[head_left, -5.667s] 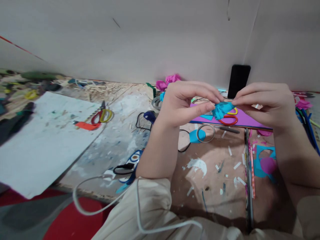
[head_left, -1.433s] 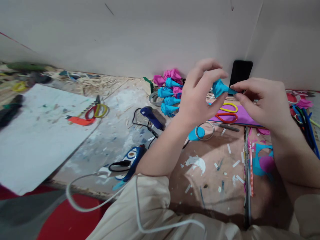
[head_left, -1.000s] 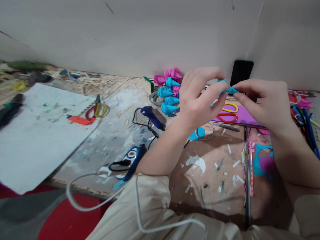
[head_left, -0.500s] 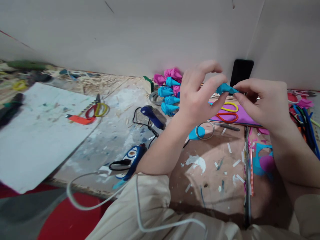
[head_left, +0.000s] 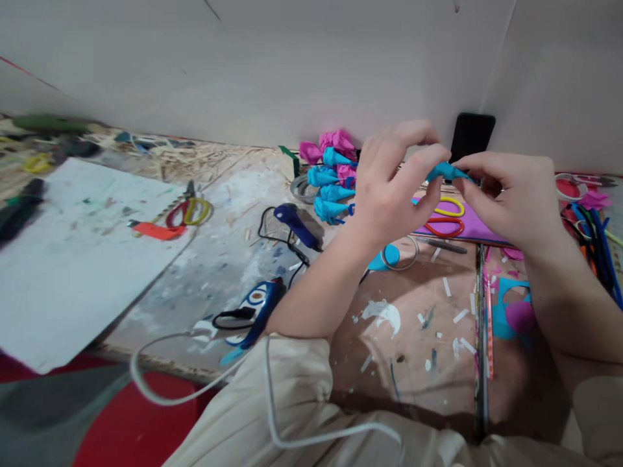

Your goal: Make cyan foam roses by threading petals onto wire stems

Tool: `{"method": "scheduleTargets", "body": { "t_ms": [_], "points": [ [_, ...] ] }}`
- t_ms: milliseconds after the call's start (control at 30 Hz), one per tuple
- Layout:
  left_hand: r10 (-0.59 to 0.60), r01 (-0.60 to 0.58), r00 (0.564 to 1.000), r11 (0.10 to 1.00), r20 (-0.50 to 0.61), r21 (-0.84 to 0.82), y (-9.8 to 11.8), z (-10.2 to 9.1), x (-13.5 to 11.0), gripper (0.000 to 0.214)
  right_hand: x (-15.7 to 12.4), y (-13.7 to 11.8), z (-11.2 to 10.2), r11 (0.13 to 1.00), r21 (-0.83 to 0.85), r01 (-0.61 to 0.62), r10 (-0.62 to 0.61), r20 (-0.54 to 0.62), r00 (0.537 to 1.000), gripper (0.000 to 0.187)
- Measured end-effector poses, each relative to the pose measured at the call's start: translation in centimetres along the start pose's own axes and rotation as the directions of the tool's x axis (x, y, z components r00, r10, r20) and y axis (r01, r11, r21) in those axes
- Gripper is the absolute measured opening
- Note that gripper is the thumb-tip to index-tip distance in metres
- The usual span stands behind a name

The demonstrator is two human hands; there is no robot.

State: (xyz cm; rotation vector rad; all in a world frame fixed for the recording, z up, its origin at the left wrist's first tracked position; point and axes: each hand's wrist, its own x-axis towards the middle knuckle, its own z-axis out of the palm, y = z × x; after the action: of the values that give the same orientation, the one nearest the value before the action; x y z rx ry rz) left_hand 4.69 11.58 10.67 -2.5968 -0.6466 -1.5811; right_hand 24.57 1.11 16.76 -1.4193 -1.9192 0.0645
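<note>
My left hand (head_left: 394,181) and my right hand (head_left: 511,194) meet above the table and pinch the two ends of a small twisted piece of blue paper (head_left: 445,171). Fingertips of both hands are closed on it, so most of the paper is hidden. Below the hands lies a purple sheet (head_left: 474,227) with red and yellow scissors (head_left: 444,227) on it. A cluster of blue and pink paper twists (head_left: 328,175) lies against the wall just left of my left hand.
A black phone (head_left: 471,133) leans on the wall behind my hands. A blue glue gun (head_left: 294,224), tape ring (head_left: 402,254), second scissors (head_left: 187,211), large white sheet (head_left: 73,259), metal ruler (head_left: 481,337) and pipe cleaners (head_left: 596,246) crowd the paint-stained table.
The blue paper went from a loose crumpled wad to a tight narrow twist between my fingertips. Both hands rose slightly from the purple sheet and stay close together.
</note>
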Motion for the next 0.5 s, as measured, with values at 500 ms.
{"method": "scheduleTargets", "body": {
  "t_ms": [500],
  "points": [
    [-0.059,0.060,0.998,0.995,0.016,-0.084,-0.03,-0.27,-0.43,0.033,-0.06,-0.03,0.20,1.000,-0.022,-0.012,0.012,0.010,1.000,0.022]
  ]
}}
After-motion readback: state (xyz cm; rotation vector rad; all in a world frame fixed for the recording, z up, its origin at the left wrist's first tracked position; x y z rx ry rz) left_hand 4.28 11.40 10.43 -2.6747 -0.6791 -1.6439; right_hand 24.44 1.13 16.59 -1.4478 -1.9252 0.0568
